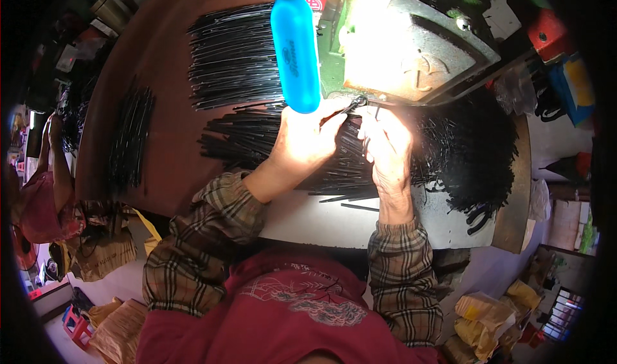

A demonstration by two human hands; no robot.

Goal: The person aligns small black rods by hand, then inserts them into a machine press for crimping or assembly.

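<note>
from my remote seat i saw the broad worktop (pixel 170 149), with the brightly lit metal machine (pixel 453 52) at its far side. the black strips (pixel 234 55) lay on the worktop in near-parallel rows, probably so that single ones came away easily. the left hand (pixel 305 136), angled inward, pinched a small dark piece (pixel 351 105) at the machine's lower edge, likely for the light; the right hand (pixel 391 145), wrist nearly straight, curled just beside it, its grip unclear to me.

Brown worktable (pixel 173 139), rows of black strips (pixel 234 55), tangled black heap (pixel 479 152)
</note>
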